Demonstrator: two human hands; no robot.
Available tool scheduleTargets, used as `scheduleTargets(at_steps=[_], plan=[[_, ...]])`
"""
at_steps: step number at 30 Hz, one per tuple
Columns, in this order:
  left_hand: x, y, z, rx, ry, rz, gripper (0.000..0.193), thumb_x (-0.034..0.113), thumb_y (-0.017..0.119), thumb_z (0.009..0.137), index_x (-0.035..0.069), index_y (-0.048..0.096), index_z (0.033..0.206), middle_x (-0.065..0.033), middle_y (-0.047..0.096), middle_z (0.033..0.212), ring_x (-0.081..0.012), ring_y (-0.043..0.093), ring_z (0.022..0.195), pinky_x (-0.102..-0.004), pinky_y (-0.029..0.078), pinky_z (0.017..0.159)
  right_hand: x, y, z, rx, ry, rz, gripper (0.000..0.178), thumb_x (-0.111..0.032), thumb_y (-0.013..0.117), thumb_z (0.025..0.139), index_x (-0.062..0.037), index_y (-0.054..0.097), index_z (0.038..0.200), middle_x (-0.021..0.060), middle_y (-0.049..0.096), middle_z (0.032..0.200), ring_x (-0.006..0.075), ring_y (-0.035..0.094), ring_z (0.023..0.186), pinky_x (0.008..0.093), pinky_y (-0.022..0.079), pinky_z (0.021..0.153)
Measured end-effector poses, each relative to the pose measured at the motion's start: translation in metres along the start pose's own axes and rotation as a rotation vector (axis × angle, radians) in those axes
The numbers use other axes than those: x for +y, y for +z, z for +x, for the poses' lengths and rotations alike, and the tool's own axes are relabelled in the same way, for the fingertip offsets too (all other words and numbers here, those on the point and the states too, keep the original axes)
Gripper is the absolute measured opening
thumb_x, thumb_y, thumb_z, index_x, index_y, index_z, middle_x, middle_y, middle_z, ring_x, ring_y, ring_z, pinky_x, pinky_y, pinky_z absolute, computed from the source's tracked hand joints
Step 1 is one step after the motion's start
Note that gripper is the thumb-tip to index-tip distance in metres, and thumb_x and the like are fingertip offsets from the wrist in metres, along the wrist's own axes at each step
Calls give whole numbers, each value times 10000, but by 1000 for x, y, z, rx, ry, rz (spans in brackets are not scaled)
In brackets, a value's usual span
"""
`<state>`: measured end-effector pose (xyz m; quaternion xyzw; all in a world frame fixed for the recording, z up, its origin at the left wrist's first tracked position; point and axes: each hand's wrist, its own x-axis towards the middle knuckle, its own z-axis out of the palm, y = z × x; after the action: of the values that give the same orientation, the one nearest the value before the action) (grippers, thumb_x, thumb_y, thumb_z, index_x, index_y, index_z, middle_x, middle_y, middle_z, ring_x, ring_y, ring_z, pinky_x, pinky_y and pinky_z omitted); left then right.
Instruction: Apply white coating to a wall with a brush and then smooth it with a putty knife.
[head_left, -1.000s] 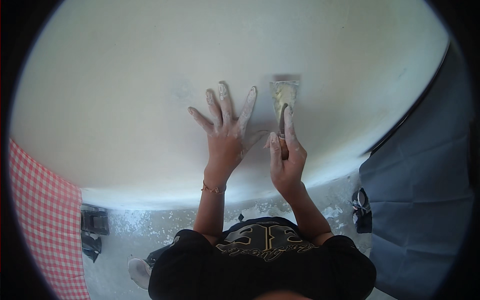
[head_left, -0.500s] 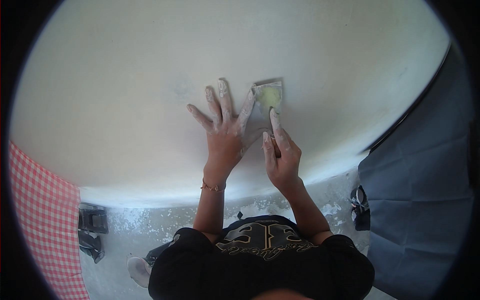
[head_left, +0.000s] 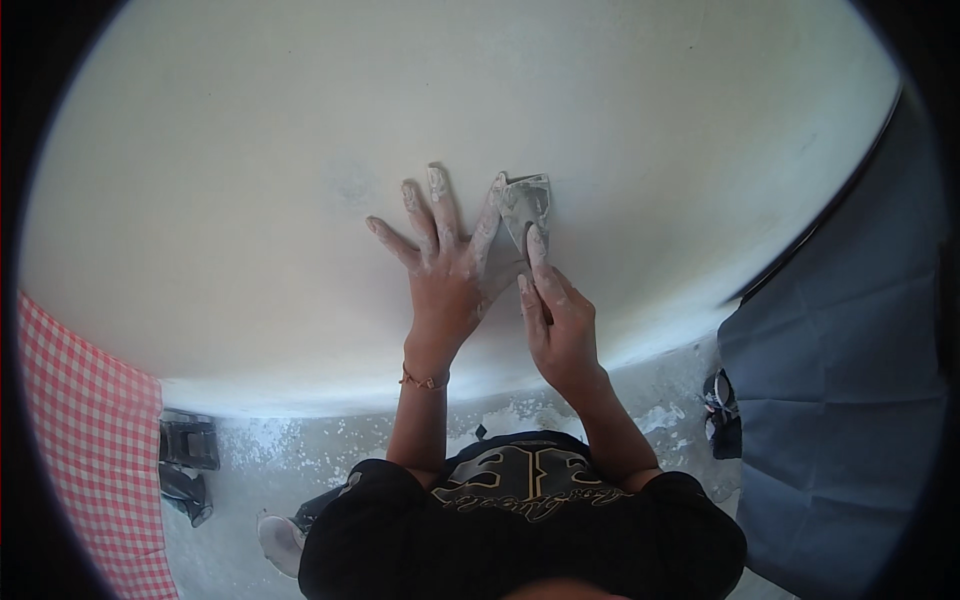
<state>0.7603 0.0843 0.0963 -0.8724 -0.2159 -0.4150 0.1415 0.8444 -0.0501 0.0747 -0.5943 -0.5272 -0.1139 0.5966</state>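
A putty knife (head_left: 524, 207) with a wedge-shaped, paste-smeared blade is pinched in my right hand (head_left: 563, 318), its wide edge pointing away from me. One right finger lies along the narrow part of the blade; the handle is mostly hidden in my grip. My left hand (head_left: 445, 285) rests with fingers spread on a broad pale surface (head_left: 250, 180). Its index fingertip meets or nearly meets the blade's left corner. Whitish residue coats the fingers of both hands. A faint grey patch (head_left: 352, 184) marks the surface left of my left fingers.
A red-and-white checked cloth (head_left: 95, 430) hangs at the left, and a blue-grey cloth (head_left: 830, 430) at the right. Dark objects (head_left: 188, 440) stand beside the checked cloth. The grey floor (head_left: 280, 450) is spotted white. Near my lower left lies a pale round thing (head_left: 280, 540).
The putty knife has been drawn slightly toward me and left, and its blade has tilted. The yellowish paste seen on it earlier no longer shows. My left hand has shifted slightly left.
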Motion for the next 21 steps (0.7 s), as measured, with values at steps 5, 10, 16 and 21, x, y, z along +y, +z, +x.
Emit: scheduleTargets(at_steps=[5, 10, 16, 21], plan=[[3, 1, 3, -3, -37, -14, 982, 617, 763, 820, 338, 322, 1652, -321, 193, 1683, -579, 192, 1533, -883, 24, 1082, -2, -12, 5, 54, 105, 27, 522, -29, 578, 1038, -28, 483, 1551, 187, 701, 1000, 249, 711, 804, 342, 566, 716], [1, 4, 3, 7, -19, 23, 974, 649, 746, 821, 338, 335, 1647, -318, 208, 1681, -579, 193, 1534, -881, 22, 1084, 4, -11, 9, 66, 69, -10, 532, -30, 570, 1040, -40, 471, 1562, 184, 701, 995, 257, 715, 818, 337, 566, 725], [0, 5, 3, 14, -16, 51, 986, 697, 724, 817, 329, 340, 1647, -320, 200, 1683, -581, 170, 1540, -877, 14, 1087, 7, -18, 25, 68, 10, -61, 533, -33, 562, 1037, -70, 483, 1563, 184, 699, 985, 283, 715, 798, 348, 569, 715], [0, 5, 4, 3, -15, 56, 998, 717, 712, 819, 309, 338, 1649, -329, 183, 1682, -579, 130, 1550, -877, 8, 1086, 6, -25, 40, 102, -38, -56, 523, -52, 564, 1041, -74, 492, 1559, 183, 707, 987, 280, 728, 808, 355, 572, 708]])
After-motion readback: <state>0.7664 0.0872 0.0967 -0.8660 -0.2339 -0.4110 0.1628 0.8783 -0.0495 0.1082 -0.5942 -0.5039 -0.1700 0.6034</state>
